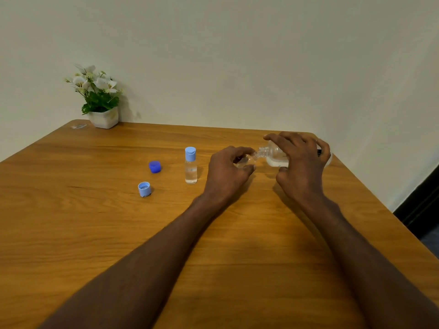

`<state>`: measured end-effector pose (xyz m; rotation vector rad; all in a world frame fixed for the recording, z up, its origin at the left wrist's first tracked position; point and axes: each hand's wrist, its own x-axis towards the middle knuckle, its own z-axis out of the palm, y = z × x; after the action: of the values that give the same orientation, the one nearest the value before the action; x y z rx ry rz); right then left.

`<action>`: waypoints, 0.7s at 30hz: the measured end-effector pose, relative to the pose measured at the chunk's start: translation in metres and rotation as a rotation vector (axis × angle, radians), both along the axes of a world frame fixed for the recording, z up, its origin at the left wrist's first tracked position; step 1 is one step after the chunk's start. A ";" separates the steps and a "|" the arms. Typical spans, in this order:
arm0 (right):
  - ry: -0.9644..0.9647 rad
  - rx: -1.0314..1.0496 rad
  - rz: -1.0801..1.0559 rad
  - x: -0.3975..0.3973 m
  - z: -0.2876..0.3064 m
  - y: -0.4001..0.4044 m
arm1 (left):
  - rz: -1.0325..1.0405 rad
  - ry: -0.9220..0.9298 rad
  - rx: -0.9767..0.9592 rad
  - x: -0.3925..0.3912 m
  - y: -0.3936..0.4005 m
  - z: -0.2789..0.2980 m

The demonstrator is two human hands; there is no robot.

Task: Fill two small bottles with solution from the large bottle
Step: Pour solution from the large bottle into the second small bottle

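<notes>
Pouring step, second small bottle, as I judge it. My right hand (301,162) grips the large bottle (275,155), tipped nearly flat, fingers curled over its top, neck pointing toward my left. My left hand (229,169) is wrapped around the open small bottle (244,161), tilted, its mouth touching or just beside the big bottle's neck; I cannot tell whether liquid is running. Some clear solution lies pooled along the low side of the large bottle.

Just left of my left hand stands the other small bottle (190,166), upright, pale blue flip cap on, clear liquid inside. That one looks done.

Next move, my guess: keep the two mouths lined up, hold the tilt steady until the level rises, then right the large bottle slowly to avoid a dribble on the table (95,233). Then fetch the cap.

Count:
- small bottles: two (one capped, one in hand)
- large bottle: one
- loose caps: two, well left of my left hand; dark blue cap (155,166) farther, light blue cap (144,189) nearer
- potted plant (98,98): one, far left corner
</notes>
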<state>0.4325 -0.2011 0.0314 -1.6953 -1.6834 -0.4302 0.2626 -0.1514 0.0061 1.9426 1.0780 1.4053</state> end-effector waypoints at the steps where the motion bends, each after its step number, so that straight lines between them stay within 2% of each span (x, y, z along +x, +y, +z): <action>1: 0.002 -0.002 -0.001 0.000 0.000 0.000 | 0.000 0.000 0.000 0.000 0.000 0.000; 21: 0.009 -0.014 -0.007 -0.001 0.001 0.001 | 0.000 0.008 -0.010 0.000 0.001 0.001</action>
<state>0.4318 -0.2004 0.0322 -1.7112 -1.6788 -0.4142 0.2621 -0.1508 0.0073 1.9422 1.0867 1.3911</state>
